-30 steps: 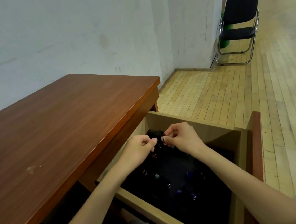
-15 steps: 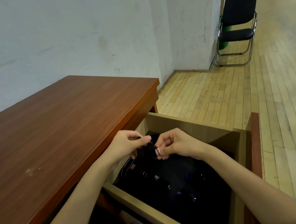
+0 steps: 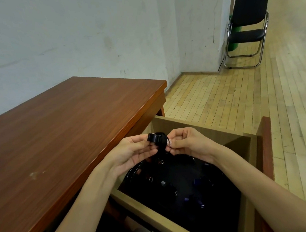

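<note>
A small black object (image 3: 156, 138) with a thin cord is held above the open wooden drawer (image 3: 190, 124). My left hand (image 3: 133, 151) pinches its left end between thumb and fingers. My right hand (image 3: 186, 143) pinches the cord end on its right side. Below them the drawer holds a dark pile of black items (image 3: 177, 184) with small metal rings and blue bits; what each one is cannot be made out.
A brown wooden table (image 3: 66, 135) lies to the left, its edge above the drawer. The drawer's red-brown front panel (image 3: 266, 142) stands at the right. A black folding chair (image 3: 246, 26) stands by the white wall on the plank floor.
Both hands have risen out of the drawer, lifting the small black object up to the height of the drawer's back wall. The view has shifted slightly.
</note>
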Demonstrator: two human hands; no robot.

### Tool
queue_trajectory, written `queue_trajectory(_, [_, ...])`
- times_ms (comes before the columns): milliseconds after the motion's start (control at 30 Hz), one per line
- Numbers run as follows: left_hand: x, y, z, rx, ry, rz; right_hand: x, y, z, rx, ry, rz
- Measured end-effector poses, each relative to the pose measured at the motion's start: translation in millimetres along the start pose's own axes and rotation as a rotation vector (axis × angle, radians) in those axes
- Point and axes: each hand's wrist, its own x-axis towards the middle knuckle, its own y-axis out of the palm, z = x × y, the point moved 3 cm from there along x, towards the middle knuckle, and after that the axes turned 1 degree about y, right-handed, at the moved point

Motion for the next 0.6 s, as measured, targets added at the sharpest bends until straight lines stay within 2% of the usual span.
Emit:
queue_trajectory(200, [-1.9,-3.1,2.8,0.017,-0.113,-0.003,0.5,2.0,-1.9,-0.007,0.016,0.039])
queue_trajectory(367, [-3.9,-8.6,4.9,0.119,-0.14,0.023,0.8,3.6,-4.7,-0.061,0.023,0.059])
queue_trajectory(600, [-6.0,-9.1,12.3,0.061,-0.204,0.056,-2.0,3.9,-2.8,-0.16,0.032,0.087])
